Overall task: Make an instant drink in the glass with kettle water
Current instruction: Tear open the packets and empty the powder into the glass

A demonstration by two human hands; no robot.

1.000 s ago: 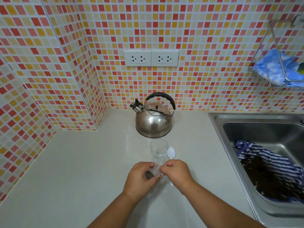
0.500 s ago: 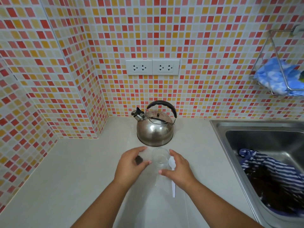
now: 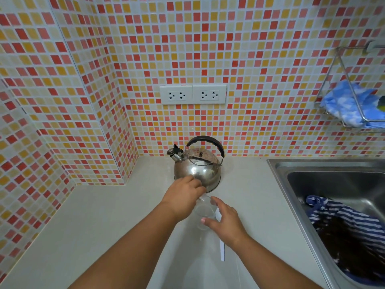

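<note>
A clear glass [image 3: 205, 212] stands on the pale counter [image 3: 104, 226] just in front of a steel kettle [image 3: 200, 172] with a black handle. My right hand [image 3: 226, 223] wraps the glass from the right, thumb on its near side and fingers on its far side. My left hand [image 3: 183, 195] hovers over the glass's left rim, pinching a small clear sachet [image 3: 205, 197] whose end points down into the glass. A white plastic spoon [image 3: 222, 250] lies on the counter, its bowl hidden under my right hand. What is inside the glass is too faint to tell.
A steel sink [image 3: 279, 174] is set into the counter at the right, with a blue-striped cloth [image 3: 341, 217] in it. A wire rack [image 3: 352, 105] with a blue cloth hangs on the tiled wall. Two wall sockets [image 3: 192, 94] sit above the kettle.
Both hands moved forward from tearing the sachet near me. My right hand took hold of the glass, and my left hand carried the sachet over its rim.
</note>
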